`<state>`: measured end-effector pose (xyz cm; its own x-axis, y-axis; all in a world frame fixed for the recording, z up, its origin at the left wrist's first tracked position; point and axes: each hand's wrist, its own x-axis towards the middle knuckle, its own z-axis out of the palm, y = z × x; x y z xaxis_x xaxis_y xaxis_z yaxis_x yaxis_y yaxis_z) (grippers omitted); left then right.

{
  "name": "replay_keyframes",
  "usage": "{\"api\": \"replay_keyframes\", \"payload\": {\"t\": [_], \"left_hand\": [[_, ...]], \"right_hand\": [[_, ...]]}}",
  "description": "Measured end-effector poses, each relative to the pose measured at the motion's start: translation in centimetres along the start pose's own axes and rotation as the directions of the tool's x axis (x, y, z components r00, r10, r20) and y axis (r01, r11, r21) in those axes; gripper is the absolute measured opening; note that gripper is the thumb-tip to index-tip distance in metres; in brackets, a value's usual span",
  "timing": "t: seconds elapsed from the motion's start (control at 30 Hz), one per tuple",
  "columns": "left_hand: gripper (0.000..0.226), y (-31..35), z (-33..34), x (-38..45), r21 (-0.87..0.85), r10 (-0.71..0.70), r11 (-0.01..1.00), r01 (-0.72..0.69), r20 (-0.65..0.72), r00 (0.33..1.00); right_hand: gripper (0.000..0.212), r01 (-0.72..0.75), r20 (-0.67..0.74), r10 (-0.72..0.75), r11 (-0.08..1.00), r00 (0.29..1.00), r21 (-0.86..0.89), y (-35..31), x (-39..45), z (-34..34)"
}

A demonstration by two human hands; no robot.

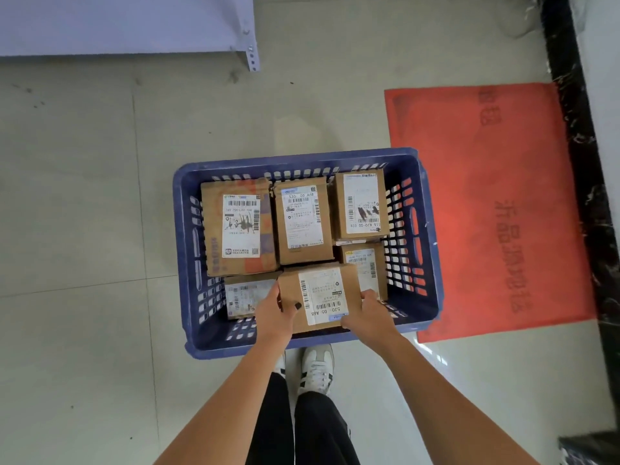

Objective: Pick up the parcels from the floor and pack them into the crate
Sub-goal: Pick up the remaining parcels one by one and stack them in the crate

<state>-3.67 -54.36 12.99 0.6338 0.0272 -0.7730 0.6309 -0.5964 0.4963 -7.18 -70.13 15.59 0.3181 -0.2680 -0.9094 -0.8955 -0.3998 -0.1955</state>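
Fingers of the left hand [275,313] and right hand [368,313] clasp opposite sides of a brown labelled parcel [320,297], held over the near edge of the blue crate [188,250], with five parcels packed inside.

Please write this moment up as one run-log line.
stage: packing | both hands: left hand and right hand grip held parcel over blue crate | crate: five parcels visible inside | floor: no loose parcels visible
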Motion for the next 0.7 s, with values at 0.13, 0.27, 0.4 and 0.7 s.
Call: {"api": "replay_keyframes", "payload": {"t": [0.13, 0.27, 0.4, 0.7], "left_hand": [[0.053, -0.9, 0.2, 1.5, 0.041, -0.041, 0.998, 0.041, -0.015, 0.999], [0.053, -1.5, 0.9, 3.0, 0.111, -0.068, 0.992, 0.065, 0.024, 0.997], [0.055, -1.7, 1.6, 3.7, 0.119, -0.099, 0.989, 0.091, 0.066, 0.993], [0.069, 0.8, 6.0, 3.9, -0.141, -0.206, 0.959, 0.247, 0.256, 0.944]], "right_hand": [[0.052, -0.026, 0.048, 0.028, 0.999, 0.998, -0.034, -0.3, 1.8, 1.2], [0.053, -0.058, 0.052, 0.063, 0.994, 0.997, -0.093, -0.2, 3.3, 1.7], [0.055, -0.073, 0.049, 0.080, 0.988, 0.996, -0.135, 0.2, 4.6, 1.6], [0.057, -0.138, -0.050, 0.133, 0.981, 0.990, -0.137, 1.2, 6.6, -3.0]]}}
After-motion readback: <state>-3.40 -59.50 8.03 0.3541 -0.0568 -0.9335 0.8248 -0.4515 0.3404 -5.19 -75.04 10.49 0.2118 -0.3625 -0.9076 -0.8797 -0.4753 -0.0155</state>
